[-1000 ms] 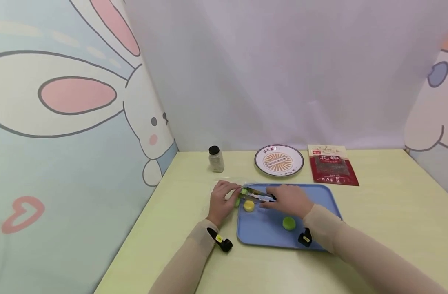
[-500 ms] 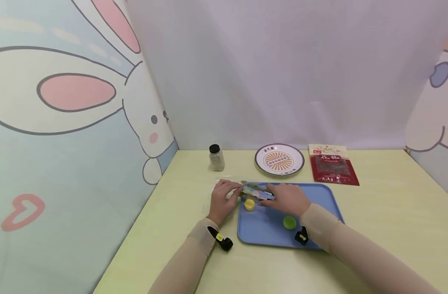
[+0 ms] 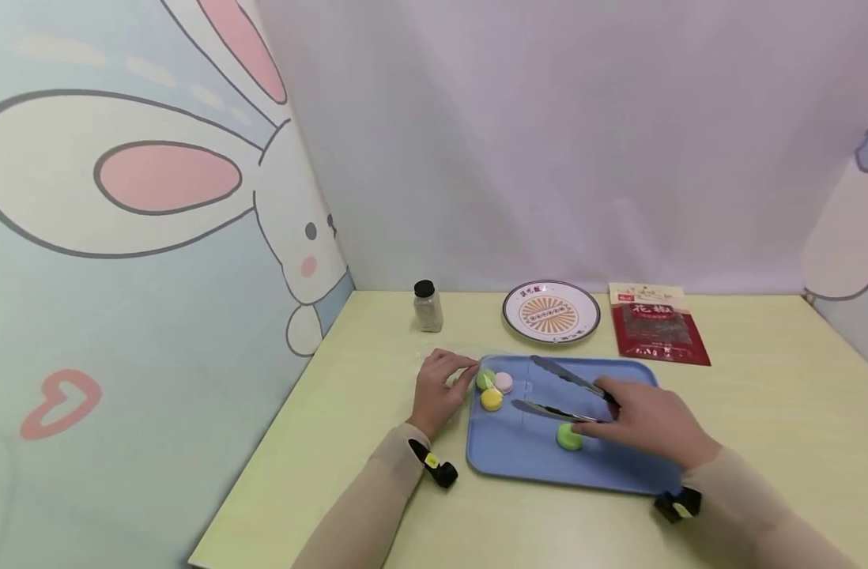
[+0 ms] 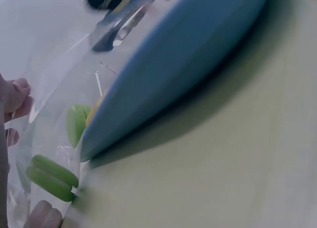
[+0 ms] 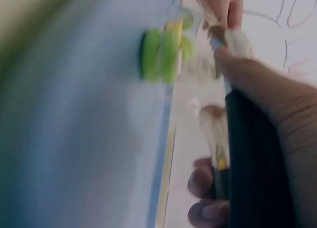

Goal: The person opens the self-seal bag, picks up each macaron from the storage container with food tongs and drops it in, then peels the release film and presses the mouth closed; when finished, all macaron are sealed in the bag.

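Note:
My left hand (image 3: 437,393) pinches the edge of a clear plastic bag (image 4: 49,109) at the tray's left side. A green macaron (image 4: 52,178) shows inside the bag in the left wrist view. Beside the fingertips, a green macaron (image 3: 486,379), a pink macaron (image 3: 503,382) and a yellow macaron (image 3: 492,399) sit close together at the left of the blue tray (image 3: 519,458). Whether the plastic covers them, I cannot tell. My right hand (image 3: 651,419) holds metal tongs (image 3: 558,412) over the tray, arms spread, nothing between the tips. Another bright green macaron (image 3: 569,437) lies below the tongs.
Behind the tray stand a black-capped glass jar (image 3: 428,307), a round patterned plate (image 3: 551,311) and a red and cream packet (image 3: 658,324). A pale yellow tabletop (image 3: 761,379) surrounds them, with a light curtain (image 3: 534,142) at the back.
The tongs in my right hand have moved right, away from the left hand and the bag, and their arms have spread. The pink macaron now shows uncovered. My left hand keeps its place.

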The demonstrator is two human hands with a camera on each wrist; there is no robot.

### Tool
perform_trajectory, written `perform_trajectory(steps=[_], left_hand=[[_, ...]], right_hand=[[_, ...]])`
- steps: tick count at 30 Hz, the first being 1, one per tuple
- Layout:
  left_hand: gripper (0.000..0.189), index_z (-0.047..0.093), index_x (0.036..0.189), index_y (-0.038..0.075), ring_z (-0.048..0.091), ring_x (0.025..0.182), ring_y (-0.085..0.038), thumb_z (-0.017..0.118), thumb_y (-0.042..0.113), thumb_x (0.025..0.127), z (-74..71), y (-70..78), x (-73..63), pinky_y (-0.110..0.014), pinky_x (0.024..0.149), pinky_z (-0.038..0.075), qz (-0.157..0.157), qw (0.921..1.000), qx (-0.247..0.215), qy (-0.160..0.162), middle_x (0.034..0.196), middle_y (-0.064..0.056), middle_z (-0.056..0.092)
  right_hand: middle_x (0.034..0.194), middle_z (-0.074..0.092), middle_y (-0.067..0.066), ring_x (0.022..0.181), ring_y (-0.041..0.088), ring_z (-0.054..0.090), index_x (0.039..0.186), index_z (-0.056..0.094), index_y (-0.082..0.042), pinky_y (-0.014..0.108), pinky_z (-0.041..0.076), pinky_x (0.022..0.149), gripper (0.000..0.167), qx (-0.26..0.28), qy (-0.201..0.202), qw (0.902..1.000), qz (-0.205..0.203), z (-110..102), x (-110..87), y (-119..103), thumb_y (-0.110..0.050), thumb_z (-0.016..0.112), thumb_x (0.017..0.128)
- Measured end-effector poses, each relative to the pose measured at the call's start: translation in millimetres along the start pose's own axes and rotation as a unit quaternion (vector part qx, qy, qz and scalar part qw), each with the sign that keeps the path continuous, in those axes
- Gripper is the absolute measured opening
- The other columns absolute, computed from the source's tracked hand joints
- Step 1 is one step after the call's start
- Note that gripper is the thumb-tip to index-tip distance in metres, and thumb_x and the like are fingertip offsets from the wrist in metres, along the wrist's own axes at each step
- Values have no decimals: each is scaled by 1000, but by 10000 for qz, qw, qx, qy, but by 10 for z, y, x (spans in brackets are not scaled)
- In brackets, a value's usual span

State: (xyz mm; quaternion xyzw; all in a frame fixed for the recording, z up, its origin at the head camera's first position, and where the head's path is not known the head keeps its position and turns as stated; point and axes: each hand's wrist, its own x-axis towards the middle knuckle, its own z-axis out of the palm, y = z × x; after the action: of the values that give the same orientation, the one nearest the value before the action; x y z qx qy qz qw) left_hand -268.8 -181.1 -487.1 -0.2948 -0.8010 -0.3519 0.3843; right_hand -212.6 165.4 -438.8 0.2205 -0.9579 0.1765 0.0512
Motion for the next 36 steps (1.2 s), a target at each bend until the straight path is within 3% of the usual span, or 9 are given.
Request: perform_trajectory(steps=[2,7,14,19,23,27,32,36], left_hand=[[7,78,98,17,63,90,-12,77,20,91,5,7,3,-31,83,49,-18,10000,17,-38,94,8,75],[7,79,96,17,63,89,-12,78,19,90,-21,13,-27,-32,82,49,-32,9999,59,-133,93,9,75],[8,79,98,16,62,90,-12,78,18,90,-80,-14,-21,-32,82,49,-64,9999,59,-144,94,8,75],[8,78,99,17,62,90,-12,76,20,92,-73,-18,-25,-31,82,50,-91,9997,28,-228,94,8,75],[8,78,99,18,62,90,-12,75,21,93,-56,-13,-31,-30,81,50,-127,9997,-25,-213,94,9,75],[8,78,99,18,62,90,-11,74,22,94,-33,-18,-21,-30,81,49,-128,9997,-47,-202,95,9,75],[8,78,99,18,62,91,-11,75,22,93,6,-34,-16,-30,81,49,-96,9998,-56,-182,94,9,75],[8,78,99,18,62,91,-11,75,22,93,11,-35,-13,-29,81,49,-87,9997,-36,-208,94,9,75]], right_hand=[[63,41,-11,53,6,37,92,56,-26,27,27,48,60,-41,-40,9999,-85,-37,-189,149,-81,68,71],[64,41,-13,57,1,39,112,63,-24,23,30,50,69,20,-695,9974,-198,-89,-527,366,-79,70,72],[64,41,-8,56,7,39,118,62,-16,27,30,49,87,-539,-686,9961,162,-66,-540,309,-87,63,68],[64,43,-5,56,10,41,117,59,-13,29,31,49,89,-496,-888,9941,384,-69,-553,289,-87,63,67],[64,43,-8,56,8,40,105,62,-20,29,32,49,70,-568,-900,9942,160,-92,-580,305,-83,62,75],[61,41,-14,53,3,37,95,63,-28,26,31,48,50,-720,-650,9950,-243,-105,-585,321,-76,60,83],[55,34,-18,48,-1,33,91,60,-30,22,28,47,39,-594,-105,9959,-673,-32,-539,363,-69,66,85],[55,32,-20,48,-3,31,88,56,-32,21,27,48,35,-412,72,9945,-961,31,-523,368,-64,68,85]])
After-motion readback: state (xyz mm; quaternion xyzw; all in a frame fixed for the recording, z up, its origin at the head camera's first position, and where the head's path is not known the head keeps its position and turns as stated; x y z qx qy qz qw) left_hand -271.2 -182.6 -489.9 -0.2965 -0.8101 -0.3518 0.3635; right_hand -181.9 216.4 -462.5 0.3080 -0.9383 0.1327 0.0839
